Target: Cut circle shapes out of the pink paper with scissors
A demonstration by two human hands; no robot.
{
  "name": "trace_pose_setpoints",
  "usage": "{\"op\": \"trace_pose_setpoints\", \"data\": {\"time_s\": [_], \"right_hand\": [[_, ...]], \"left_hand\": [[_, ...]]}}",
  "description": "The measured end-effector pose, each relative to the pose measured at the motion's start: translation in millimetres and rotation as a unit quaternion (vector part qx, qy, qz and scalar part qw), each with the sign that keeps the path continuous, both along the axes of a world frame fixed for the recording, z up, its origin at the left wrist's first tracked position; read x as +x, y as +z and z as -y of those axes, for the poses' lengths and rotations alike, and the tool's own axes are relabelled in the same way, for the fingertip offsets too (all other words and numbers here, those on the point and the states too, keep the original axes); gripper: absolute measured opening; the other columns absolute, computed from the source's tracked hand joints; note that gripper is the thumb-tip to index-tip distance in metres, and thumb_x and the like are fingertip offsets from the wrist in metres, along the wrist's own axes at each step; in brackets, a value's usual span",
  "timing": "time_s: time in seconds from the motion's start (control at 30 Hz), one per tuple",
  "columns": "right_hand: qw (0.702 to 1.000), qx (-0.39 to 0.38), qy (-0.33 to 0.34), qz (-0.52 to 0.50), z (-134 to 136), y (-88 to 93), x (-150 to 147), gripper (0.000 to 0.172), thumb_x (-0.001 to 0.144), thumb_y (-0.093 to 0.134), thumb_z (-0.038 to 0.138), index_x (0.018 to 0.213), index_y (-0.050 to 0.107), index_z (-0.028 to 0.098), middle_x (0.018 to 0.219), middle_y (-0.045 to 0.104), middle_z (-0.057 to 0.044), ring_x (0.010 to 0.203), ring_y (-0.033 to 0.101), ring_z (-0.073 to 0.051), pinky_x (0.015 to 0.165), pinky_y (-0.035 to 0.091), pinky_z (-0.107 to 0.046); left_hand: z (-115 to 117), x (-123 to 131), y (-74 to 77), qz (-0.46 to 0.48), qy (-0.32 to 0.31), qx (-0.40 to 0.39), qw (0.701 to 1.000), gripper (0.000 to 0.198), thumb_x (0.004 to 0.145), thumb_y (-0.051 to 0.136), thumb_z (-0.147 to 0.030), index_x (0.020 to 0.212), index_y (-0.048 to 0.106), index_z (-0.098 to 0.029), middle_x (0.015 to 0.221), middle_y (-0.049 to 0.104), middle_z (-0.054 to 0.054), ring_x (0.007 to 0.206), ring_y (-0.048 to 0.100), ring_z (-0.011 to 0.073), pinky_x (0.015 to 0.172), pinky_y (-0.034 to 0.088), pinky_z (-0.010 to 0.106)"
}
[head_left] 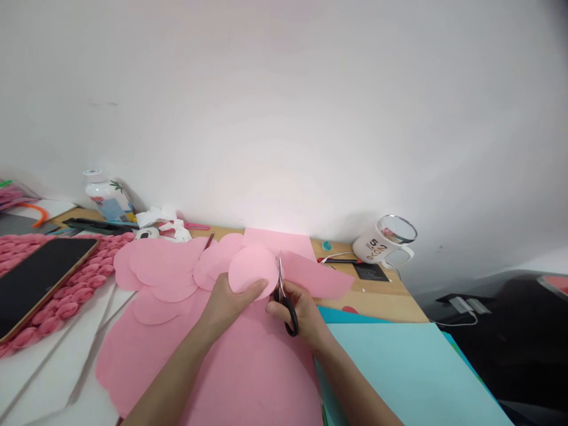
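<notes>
Between the thumb and fingers of my left hand (pixel 233 302) is a round piece of pink paper (pixel 252 269). My right hand (pixel 299 310) is closed round the black handles of a pair of scissors (pixel 289 313). The blades point up and away, along the right edge of the round piece. A strip of pink paper (pixel 317 275) spreads out to the right of the blades. Beneath both hands lie overlapping pink paper circles (pixel 164 266) and a larger pink sheet (pixel 252 373).
A phone (pixel 39 278) rests on a pink textured piece (pixel 84 296) at the left. A white bottle (pixel 109 198) stands by the wall. To the right are a white mug (pixel 377 242), a red-and-black pen (pixel 339 261) and light blue sheets (pixel 399 373).
</notes>
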State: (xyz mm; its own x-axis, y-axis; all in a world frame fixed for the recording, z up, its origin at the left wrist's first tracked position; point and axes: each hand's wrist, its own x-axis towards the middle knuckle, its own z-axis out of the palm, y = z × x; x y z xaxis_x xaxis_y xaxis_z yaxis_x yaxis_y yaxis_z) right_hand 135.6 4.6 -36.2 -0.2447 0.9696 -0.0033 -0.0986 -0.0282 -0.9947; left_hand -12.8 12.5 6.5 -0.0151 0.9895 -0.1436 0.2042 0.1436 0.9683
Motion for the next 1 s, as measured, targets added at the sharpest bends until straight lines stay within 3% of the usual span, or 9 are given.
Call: {"op": "trace_pose_setpoints", "data": {"time_s": [0.3,0.7,1.0], "right_hand": [[1.0,0.0,0.016,0.017,-0.4,-3.3,1.7,0.032,0.059,0.073,0.036,0.066,0.049,0.017,0.057,0.043,0.005,0.051,0.033,-0.008,0.045,0.027,-0.02],[1.0,0.003,0.004,0.018,1.2,-0.6,-1.2,0.013,0.065,0.062,0.023,0.064,0.05,0.017,0.046,0.041,0.007,0.046,0.039,-0.009,0.046,0.031,-0.021],[1.0,0.01,0.016,-0.003,-0.7,-5.8,0.0,0.015,0.067,0.061,0.025,0.061,0.051,0.017,0.044,0.046,0.006,0.041,0.039,-0.007,0.046,0.036,-0.022]], "left_hand": [[-1.3,-3.6,-4.1,-0.012,-0.017,0.002,1.0,0.032,0.065,0.067,-0.037,0.084,0.067,-0.012,0.083,0.073,0.008,0.081,0.066,0.0237,0.063,0.053,0.027],[-2.6,-3.7,-6.3,-0.017,-0.008,0.014,1.0,0.033,0.064,0.066,-0.04,0.079,0.067,-0.01,0.079,0.072,0.009,0.078,0.065,0.0242,0.06,0.051,0.027],[-3.9,-5.4,-9.6,-0.029,-0.016,0.027,0.999,0.037,0.065,0.064,-0.046,0.076,0.066,-0.011,0.074,0.069,0.007,0.071,0.062,0.0221,0.057,0.047,0.026]]}}
